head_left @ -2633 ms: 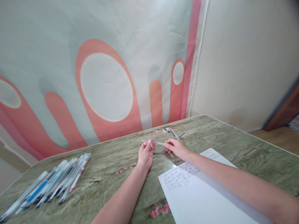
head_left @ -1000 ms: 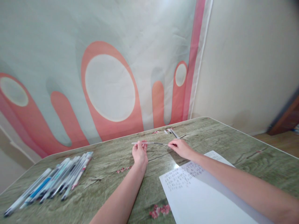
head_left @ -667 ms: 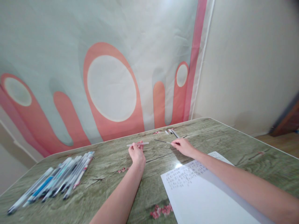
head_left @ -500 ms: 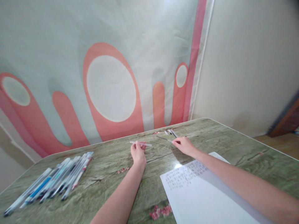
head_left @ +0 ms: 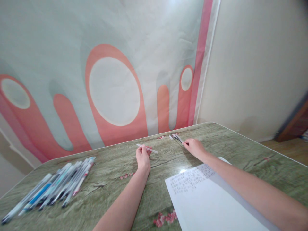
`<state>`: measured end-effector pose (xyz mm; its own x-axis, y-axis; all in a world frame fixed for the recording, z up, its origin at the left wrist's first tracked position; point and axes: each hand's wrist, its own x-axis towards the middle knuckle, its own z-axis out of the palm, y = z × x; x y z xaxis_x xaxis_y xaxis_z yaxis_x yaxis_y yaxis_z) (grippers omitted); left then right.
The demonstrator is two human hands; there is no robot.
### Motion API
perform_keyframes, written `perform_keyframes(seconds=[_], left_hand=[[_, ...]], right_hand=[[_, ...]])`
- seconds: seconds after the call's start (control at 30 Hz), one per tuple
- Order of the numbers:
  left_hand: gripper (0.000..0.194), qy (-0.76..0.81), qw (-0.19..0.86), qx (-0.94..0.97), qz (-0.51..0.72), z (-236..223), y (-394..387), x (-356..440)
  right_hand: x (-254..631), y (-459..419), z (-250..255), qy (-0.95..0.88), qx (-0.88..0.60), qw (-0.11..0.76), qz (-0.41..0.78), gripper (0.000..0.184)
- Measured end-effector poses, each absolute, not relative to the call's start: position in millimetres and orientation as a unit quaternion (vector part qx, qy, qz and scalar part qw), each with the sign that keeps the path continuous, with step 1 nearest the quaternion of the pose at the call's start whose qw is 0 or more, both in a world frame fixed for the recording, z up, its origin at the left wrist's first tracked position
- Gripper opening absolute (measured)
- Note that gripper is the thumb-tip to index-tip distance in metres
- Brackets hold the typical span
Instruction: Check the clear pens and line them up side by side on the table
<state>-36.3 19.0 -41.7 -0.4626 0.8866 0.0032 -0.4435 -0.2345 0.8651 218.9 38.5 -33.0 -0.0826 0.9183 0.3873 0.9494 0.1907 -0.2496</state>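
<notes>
My left hand (head_left: 143, 158) is closed on a translucent pen barrel (head_left: 152, 150), held slantwise above the table. Farther back and to the right, my right hand (head_left: 195, 148) pinches the end of a thin dark pen refill (head_left: 177, 138). The refill points away to the left, over small pen parts at the back edge. Among them a short whitish piece (head_left: 170, 137) can be made out; the others overlap and are blurred.
Several pens (head_left: 57, 183) lie side by side at the left. A sheet of paper with handwriting (head_left: 204, 202) lies under my right forearm. The wood-patterned table (head_left: 115, 192) ends at a patterned cloth (head_left: 158, 64) behind.
My right hand has moved slightly right and back, bringing the refill from the open tabletop to the small pen parts. My left hand has barely shifted, still holding the barrel, now tilted a little more.
</notes>
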Motion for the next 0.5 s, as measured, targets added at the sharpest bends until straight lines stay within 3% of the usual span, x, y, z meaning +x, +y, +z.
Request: perform_keyframes(seconds=[0.5], left_hand=[[0.022, 0.428, 0.451, 0.271, 0.735, -44.7, 20.6, -36.8]], right_hand=[[209.2, 30.7, -38.2, -0.773, -0.600, 0.205, -0.018, 0.028]])
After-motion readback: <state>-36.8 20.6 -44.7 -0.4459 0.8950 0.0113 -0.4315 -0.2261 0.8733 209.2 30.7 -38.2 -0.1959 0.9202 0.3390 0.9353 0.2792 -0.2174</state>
